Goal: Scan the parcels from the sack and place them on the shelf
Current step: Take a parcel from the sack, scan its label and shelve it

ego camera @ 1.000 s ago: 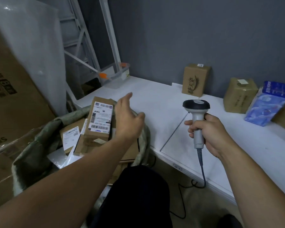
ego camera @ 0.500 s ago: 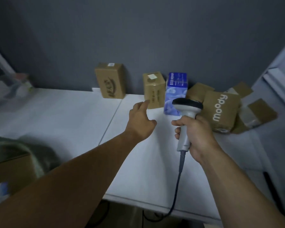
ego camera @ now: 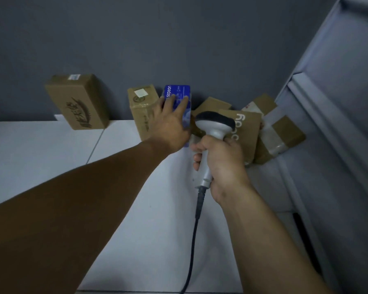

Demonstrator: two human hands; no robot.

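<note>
White shelf [ego camera: 40,149] holds blue parcel [ego camera: 179,92]

Nearest, the right hand [ego camera: 223,164] grips a corded barcode scanner [ego camera: 214,126]; beyond it, the left hand [ego camera: 170,126] lays straight, spread fingers on the upright blue parcel, standing between cardboard boxes [ego camera: 78,102] at the grey wall [ego camera: 179,39].

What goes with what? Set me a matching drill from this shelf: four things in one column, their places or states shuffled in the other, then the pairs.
1. blue box
2. scanner
3. printed brown box
4. taped box

a. gripped by the right hand
b. farthest left, apart from the rest
c. farthest right
d. touched by the left hand

Pairs: 1-d, 2-a, 3-b, 4-c.
</note>
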